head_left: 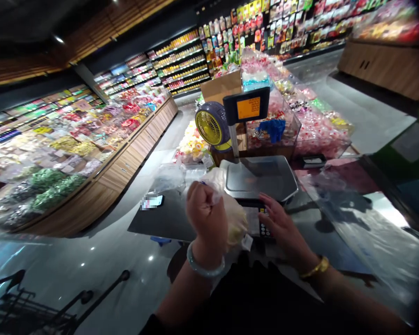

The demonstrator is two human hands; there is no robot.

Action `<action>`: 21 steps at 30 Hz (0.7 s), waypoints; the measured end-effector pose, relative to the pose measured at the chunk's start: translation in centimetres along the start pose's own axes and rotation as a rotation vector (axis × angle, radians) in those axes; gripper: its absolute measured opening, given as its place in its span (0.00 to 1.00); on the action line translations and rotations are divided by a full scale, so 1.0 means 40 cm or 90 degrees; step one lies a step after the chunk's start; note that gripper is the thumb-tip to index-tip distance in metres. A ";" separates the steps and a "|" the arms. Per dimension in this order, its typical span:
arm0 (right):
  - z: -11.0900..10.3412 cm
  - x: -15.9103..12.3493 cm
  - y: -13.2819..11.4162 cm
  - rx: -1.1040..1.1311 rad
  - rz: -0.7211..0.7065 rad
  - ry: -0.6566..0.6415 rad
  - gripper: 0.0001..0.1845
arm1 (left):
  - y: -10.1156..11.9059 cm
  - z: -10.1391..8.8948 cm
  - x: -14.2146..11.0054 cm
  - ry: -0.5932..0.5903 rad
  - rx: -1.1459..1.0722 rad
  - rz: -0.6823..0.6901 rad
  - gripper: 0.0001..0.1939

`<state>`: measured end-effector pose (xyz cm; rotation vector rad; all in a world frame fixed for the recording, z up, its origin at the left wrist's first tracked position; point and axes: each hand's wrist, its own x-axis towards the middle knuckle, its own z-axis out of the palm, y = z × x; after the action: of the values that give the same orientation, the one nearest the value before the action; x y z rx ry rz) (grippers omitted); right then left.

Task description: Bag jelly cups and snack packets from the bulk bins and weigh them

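Observation:
My left hand (207, 214) is closed in a fist round the gathered top of a clear plastic bag (235, 221). Pale yellowish contents show through the bag, which hangs to the right of the fist; I cannot make out what they are. A small white label (246, 242) sits at the bag's lower edge. My right hand (279, 223) holds nothing, its fingers apart over the keypad (263, 222) of a weighing scale. Behind both hands lies the scale's bare metal plate (260, 177). On a post above it, an orange-lit display (248, 108) reads zeros.
A phone (152, 201) lies on the dark counter (171, 216) at left, near loose clear plastic bags (169, 177). Beside the display post stands a round fan (211, 124). Plastic film (366, 218) covers the right side. A cart (38, 302) is at lower left, below a curved produce stand (115, 177).

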<state>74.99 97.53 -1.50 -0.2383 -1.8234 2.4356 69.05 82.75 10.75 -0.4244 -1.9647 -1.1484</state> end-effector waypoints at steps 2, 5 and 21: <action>0.034 0.032 -0.067 -0.155 -0.180 -0.123 0.24 | 0.013 -0.010 -0.013 -0.039 -0.031 -0.029 0.17; 0.122 0.061 -0.121 -0.324 -0.333 -0.281 0.23 | 0.027 -0.027 -0.026 -0.088 -0.037 -0.144 0.16; 0.232 0.007 -0.064 0.119 0.019 -0.504 0.23 | 0.007 -0.271 -0.088 -0.342 -0.186 -0.295 0.18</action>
<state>72.99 89.54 3.46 0.8287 -1.7691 2.9406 76.52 74.16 11.02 -0.4781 -2.4455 -1.7716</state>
